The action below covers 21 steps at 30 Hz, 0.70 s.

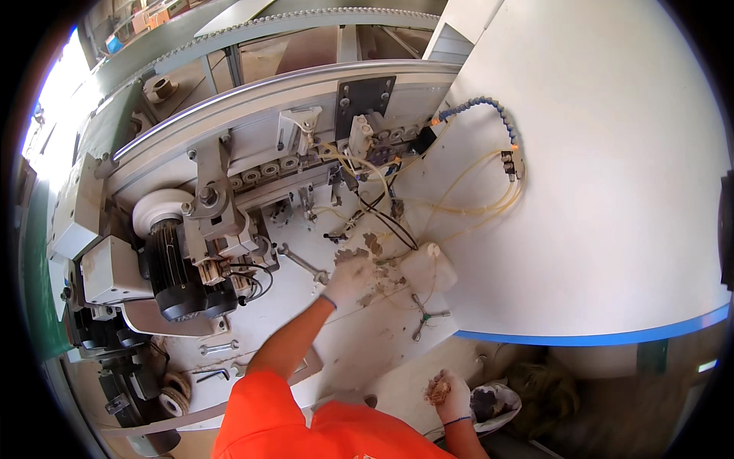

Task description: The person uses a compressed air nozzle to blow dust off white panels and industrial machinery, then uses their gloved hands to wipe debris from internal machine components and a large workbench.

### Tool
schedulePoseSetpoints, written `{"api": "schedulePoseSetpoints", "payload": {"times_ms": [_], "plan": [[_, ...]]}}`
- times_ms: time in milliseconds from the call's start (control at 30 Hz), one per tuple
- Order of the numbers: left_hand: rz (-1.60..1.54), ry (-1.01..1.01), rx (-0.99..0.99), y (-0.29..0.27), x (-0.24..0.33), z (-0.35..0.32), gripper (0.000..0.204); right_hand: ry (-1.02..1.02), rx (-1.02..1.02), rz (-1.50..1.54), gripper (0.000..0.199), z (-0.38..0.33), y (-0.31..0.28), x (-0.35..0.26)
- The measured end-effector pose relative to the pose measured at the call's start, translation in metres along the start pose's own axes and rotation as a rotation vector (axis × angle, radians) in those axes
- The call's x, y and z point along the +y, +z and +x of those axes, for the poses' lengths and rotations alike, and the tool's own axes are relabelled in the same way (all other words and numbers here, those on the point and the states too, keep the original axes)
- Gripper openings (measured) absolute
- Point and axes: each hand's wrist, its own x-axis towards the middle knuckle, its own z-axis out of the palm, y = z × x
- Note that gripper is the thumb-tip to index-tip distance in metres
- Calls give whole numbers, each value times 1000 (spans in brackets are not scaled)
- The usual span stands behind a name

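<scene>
My left hand (pixel 349 280), in a white glove with a blue cuff edge, reaches down to the machine bed. It touches a patch of brown scraps and dust (pixel 372 245); its fingers blend into the debris and are too unclear to read. My right hand (pixel 456 399), gloved too, is low and near my body, closed around a clump of brown shavings (pixel 437 389). Close by the left hand lie an open-end wrench (pixel 302 262) and a white plastic container (pixel 428 267) on its side. A three-armed socket wrench (pixel 426 315) rests nearer me.
An electric motor (pixel 174 268) with a white wheel stands at the left. Thin yellow hoses (pixel 466 203) and a blue segmented hose (pixel 489 102) cross the middle. A large white panel (pixel 589 191) fills the right. A small wrench (pixel 219 347), hex key (pixel 212 375) and white bag (pixel 497 403) lie nearer.
</scene>
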Motion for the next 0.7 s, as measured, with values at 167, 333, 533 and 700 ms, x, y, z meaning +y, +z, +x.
{"api": "schedulePoseSetpoints", "payload": {"times_ms": [167, 333, 533, 700], "plan": [[-16, -169, 355, 1, -26, 15, 31, -57, 39, -96, 22, -16, 30, -17], [-153, 31, 754, -75, -8, 171, 40, -18, -13, -64, 20, -14, 29, -8], [-6, -173, 841, -64, 31, 204, 27, -66, 43, -24, 19, -24, 6, 9], [-359, 14, 586, 18, -14, 95, 20, -32, -8, 147, 21, -28, -2, 11]]}}
